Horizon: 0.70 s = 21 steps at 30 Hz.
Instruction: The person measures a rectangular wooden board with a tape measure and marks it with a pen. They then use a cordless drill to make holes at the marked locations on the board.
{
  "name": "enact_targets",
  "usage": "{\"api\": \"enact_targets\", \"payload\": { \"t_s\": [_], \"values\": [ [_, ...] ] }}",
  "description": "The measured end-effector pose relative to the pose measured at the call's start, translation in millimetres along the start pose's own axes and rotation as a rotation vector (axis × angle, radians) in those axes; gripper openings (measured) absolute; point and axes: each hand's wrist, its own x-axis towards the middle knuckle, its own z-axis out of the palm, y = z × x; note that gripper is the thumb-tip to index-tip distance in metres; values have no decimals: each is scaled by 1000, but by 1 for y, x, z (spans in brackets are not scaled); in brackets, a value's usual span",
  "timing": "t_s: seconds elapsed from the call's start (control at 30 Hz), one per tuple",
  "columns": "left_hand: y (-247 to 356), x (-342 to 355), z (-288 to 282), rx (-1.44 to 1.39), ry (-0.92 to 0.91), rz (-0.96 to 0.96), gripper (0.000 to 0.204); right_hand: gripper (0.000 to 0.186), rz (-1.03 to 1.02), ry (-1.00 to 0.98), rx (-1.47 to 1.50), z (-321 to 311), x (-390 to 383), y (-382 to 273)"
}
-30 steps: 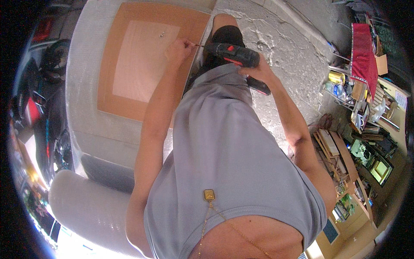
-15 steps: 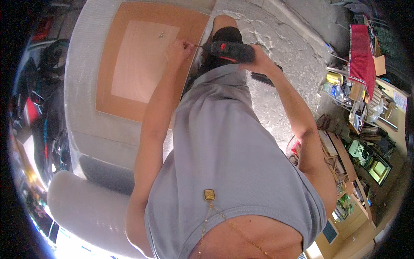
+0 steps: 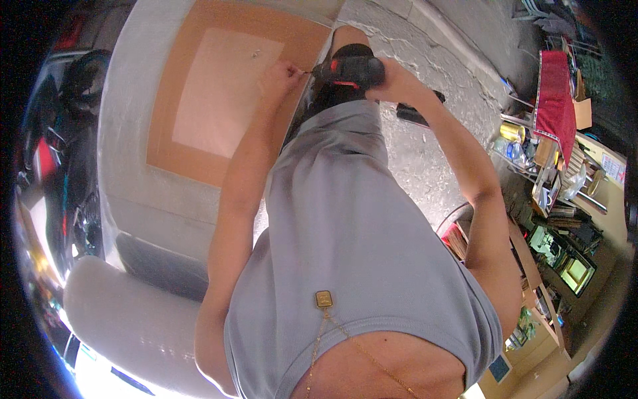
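In my right hand (image 3: 397, 82) is a black and red power drill (image 3: 349, 70), its front pointing left toward my other hand. My left hand (image 3: 286, 76) is closed in a pinch at the right edge of a brown board (image 3: 169, 110) with a paler rectangle in its middle. A thin bit or screw shows between the drill's nose and those fingertips; what the fingers pinch is too small to make out. On the pale rectangle lie a few small metal pieces (image 3: 256, 54), perhaps screws.
Beneath the board is a large grey-white padded surface (image 3: 129, 120), with a pale roll (image 3: 126, 319) nearer me. My leg is beside the board's right edge. Farther right are rough concrete floor (image 3: 432, 153), a dark object (image 3: 419, 113), a red cloth (image 3: 555, 100) and cluttered shelves.
My right hand has shifted slightly left, and the drill now looks shorter, its rear turned more toward me. The left hand stays pinched at the board's edge. The whole view has shifted slightly.
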Motion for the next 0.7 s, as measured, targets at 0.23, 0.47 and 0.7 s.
{"api": "enact_targets", "payload": {
  "t_s": [0.23,0.47,0.7],
  "values": [
    [6,-2,-2,61,27,0,23,35,242,-279,128,-24,29,6],
    [-2,-2,4,85,48,15,23,25,195,-311,149,-23,30,2],
    [10,-4,-6,97,19,-27,23,34,260,-335,83,-23,30,-16]
  ]
}}
